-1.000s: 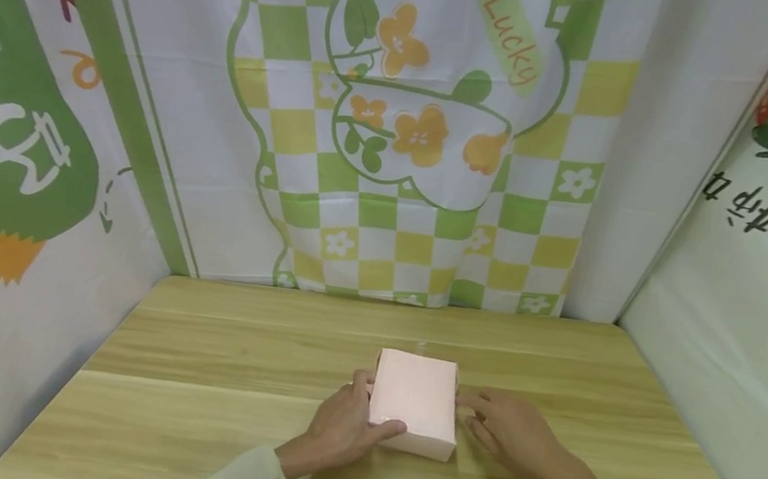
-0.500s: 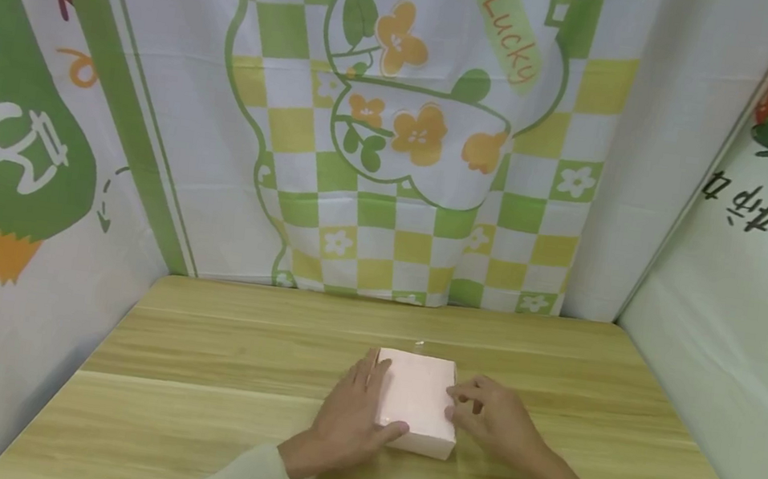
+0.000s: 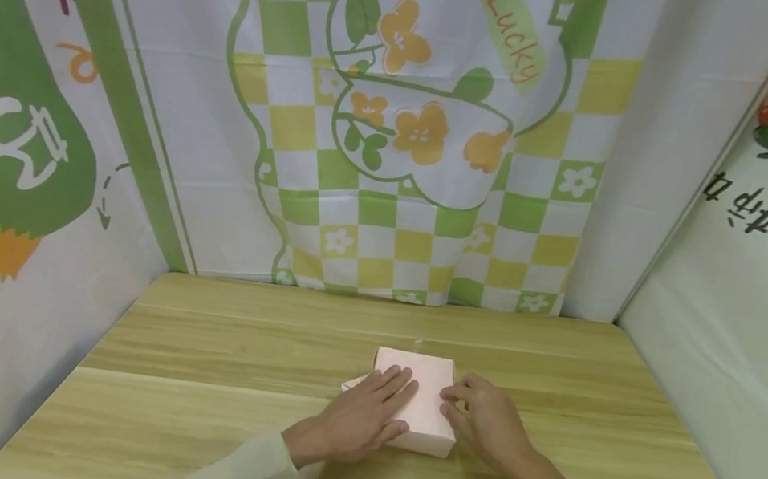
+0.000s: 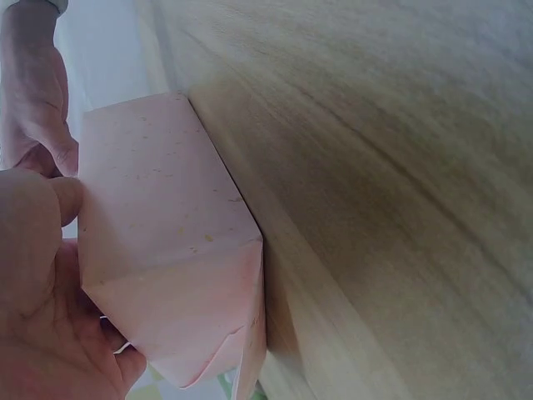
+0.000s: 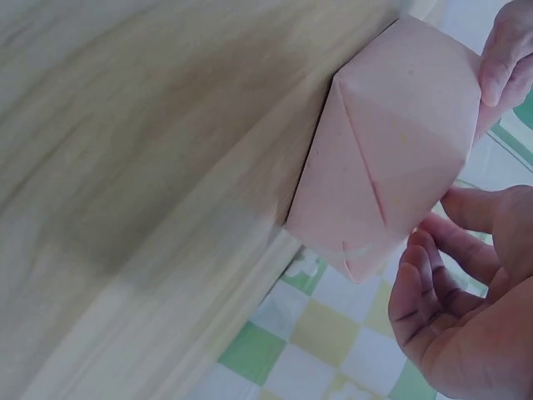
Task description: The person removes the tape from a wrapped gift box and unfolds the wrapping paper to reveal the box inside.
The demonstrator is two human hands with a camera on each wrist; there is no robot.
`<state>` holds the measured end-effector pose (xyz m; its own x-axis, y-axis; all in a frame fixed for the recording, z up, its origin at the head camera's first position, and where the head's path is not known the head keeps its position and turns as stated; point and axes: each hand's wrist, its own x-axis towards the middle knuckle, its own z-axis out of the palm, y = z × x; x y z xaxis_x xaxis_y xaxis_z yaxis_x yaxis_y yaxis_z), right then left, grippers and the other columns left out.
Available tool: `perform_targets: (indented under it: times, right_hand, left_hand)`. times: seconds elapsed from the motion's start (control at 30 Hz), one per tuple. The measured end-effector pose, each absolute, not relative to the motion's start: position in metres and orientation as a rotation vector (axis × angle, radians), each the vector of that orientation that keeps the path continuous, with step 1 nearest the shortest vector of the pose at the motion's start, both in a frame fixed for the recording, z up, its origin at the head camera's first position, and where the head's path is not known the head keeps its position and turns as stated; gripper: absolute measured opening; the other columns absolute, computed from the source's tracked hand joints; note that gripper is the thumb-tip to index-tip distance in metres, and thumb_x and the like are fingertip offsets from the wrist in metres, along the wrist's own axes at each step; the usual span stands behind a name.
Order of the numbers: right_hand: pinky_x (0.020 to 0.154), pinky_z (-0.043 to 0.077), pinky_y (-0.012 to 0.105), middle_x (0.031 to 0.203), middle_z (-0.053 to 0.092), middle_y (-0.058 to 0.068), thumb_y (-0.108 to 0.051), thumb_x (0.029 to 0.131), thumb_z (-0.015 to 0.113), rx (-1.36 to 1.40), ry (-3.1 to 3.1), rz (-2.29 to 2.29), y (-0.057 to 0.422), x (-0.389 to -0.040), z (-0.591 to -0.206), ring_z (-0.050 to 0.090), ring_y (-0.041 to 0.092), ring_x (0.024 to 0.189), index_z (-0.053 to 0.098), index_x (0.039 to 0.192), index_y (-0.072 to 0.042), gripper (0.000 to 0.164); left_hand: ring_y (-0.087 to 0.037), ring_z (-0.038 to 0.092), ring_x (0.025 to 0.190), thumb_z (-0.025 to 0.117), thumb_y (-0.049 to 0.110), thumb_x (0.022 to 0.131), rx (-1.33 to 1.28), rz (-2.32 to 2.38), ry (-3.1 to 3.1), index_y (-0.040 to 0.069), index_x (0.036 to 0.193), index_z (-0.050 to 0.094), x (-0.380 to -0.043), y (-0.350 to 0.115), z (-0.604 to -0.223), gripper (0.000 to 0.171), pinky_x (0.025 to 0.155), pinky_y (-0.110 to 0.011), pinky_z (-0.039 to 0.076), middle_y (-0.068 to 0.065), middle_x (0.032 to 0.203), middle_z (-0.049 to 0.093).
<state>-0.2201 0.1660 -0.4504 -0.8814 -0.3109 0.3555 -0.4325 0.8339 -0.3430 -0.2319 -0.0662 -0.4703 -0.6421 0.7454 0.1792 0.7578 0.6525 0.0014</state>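
A small box wrapped in pink paper rests on the wooden table. My left hand lies over its left part, fingers stretched across the top and thumb near the front edge. A pink flap juts out on the left. In the left wrist view, the folded end paper stands partly loose. At the box's right upper edge, my right hand pinches with thumb and forefinger. The right wrist view shows its other fingers curled, and slanting folds in the end paper.
Behind the box, a small clear strip lies on the wooden table. A green and yellow checked cloth hangs at the table's back edge, with white printed cloths on both sides.
My left hand has gone from gripping the box's left side to lying across its top, uncovering the flap. My right hand has moved from beside the box to its right upper edge.
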Motion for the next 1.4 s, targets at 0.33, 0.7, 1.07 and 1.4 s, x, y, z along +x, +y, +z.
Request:
perform_targets:
  times: [0.33,0.7,1.07,1.4]
  right_hand:
    - [0.06,0.047,0.019,0.076,0.064,-0.005,-0.007,0.08,0.077,0.507,-2.862,0.742,0.16,-0.229,-0.437,0.056,0.007,0.068,0.074,0.087,-0.009,0.007]
    - [0.056,0.044,0.017,0.077,0.062,-0.002,-0.003,0.083,0.073,0.726,-2.902,0.825,0.167,-0.236,-0.433,0.052,0.005,0.066,0.069,0.09,-0.006,0.009]
    - [0.069,0.052,0.026,0.085,0.067,-0.004,-0.01,0.081,0.078,0.525,-2.888,0.694,0.161,-0.228,-0.437,0.057,0.008,0.078,0.079,0.09,-0.01,0.009]
    - [0.059,0.048,0.021,0.073,0.067,-0.001,0.0,0.079,0.075,0.588,-2.924,0.791,0.157,-0.234,-0.425,0.055,0.006,0.065,0.075,0.086,-0.005,0.008]
  left_hand:
    - [-0.027,0.029,0.149,0.035,0.038,0.107,-1.224,-0.103,-2.746,0.006,0.153,0.035,-0.23,-0.066,-0.468,0.056,0.122,-0.041,0.027,-0.012,0.16,0.031]
    - [-0.027,0.028,0.15,0.033,0.039,0.107,-1.221,-0.094,-2.757,0.007,0.153,0.033,-0.23,-0.066,-0.471,0.056,0.123,-0.04,0.026,-0.012,0.161,0.03]
    - [-0.027,0.03,0.149,0.031,0.04,0.107,-1.224,-0.1,-2.715,0.007,0.153,0.035,-0.231,-0.065,-0.472,0.057,0.122,-0.041,0.027,-0.012,0.16,0.032]
    - [-0.027,0.03,0.149,0.032,0.039,0.107,-1.224,-0.074,-2.726,0.008,0.153,0.035,-0.231,-0.067,-0.471,0.056,0.122,-0.04,0.028,-0.012,0.16,0.032]
